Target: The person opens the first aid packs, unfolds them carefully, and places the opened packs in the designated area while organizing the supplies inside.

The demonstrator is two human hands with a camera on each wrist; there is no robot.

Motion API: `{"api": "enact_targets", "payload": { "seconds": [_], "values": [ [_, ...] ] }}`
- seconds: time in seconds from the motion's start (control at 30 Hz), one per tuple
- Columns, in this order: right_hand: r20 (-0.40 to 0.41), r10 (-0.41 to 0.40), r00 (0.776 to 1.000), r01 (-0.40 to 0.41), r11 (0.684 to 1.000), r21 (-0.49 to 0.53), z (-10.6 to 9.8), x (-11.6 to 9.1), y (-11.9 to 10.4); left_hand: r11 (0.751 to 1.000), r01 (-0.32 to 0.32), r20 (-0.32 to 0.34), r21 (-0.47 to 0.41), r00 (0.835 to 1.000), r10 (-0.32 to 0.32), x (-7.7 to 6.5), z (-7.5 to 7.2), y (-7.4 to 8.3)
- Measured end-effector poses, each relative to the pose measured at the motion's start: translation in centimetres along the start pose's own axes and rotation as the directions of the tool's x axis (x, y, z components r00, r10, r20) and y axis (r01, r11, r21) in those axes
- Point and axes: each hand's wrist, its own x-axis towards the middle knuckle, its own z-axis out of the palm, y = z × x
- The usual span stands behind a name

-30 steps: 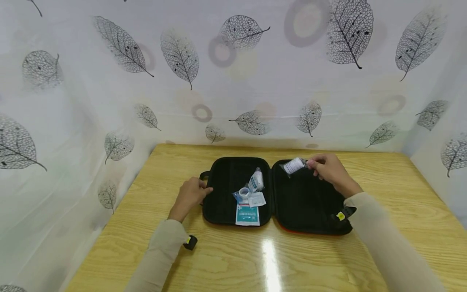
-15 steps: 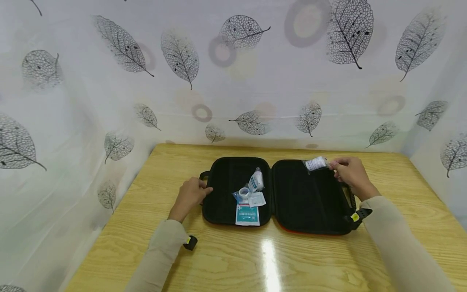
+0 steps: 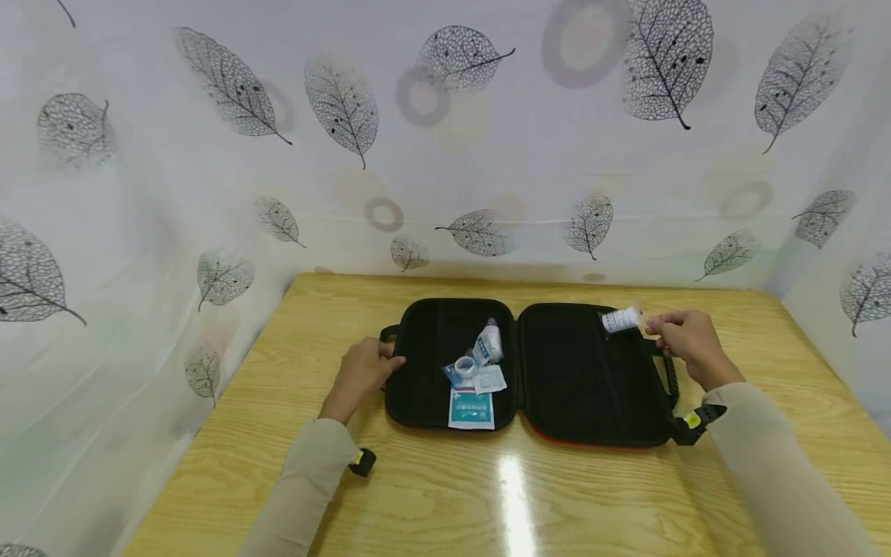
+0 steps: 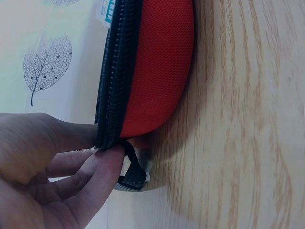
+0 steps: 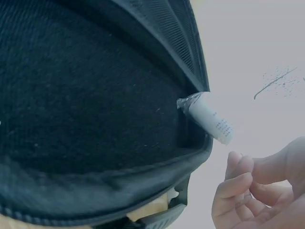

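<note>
An unfolded black-lined case [image 3: 567, 387] with a red outer shell lies on the table. My left hand [image 3: 365, 367] pinches its left rim, thumb above and fingers below, beside the strap handle; the left wrist view shows the zipper edge [image 4: 116, 86] there. A small white bandage roll [image 3: 622, 319] in a clear wrapper is over the far right corner of the right half. My right hand [image 3: 689, 344], just outside that corner, pinches the wrapper's end with thumb and forefinger. In the right wrist view, the bandage roll [image 5: 209, 119] overlaps the case rim, a little short of the fingertips.
In the left half lie another wrapped roll [image 3: 489, 343], a white tape ring [image 3: 465, 367], a small white packet [image 3: 490, 379] and a teal packet [image 3: 472, 408]. A handle [image 3: 670, 379] sticks out at the right side. A leaf-print curtain [image 3: 445, 155] hangs behind the wooden table [image 3: 431, 495].
My right hand has carried the bandage roll rightward, from over the right half's upper middle to its far right corner. My left hand has stayed on the case's left rim.
</note>
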Motion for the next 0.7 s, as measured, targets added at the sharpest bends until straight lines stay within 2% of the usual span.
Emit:
{"api": "enact_targets", "payload": {
  "seconds": [0.37,0.7],
  "values": [
    [0.024,-0.003,1.0,0.004,0.999,-0.037,0.13,0.1,0.66,1.0,0.0,-0.001,0.003,1.0,0.0,-0.02,-0.01,0.08],
    [-0.014,-0.079,0.997,0.075,0.98,-0.183,0.64,0.11,0.33,1.0,0.005,-0.005,0.004,1.0,-0.005,0.08,-0.02,-0.01]
  ]
}}
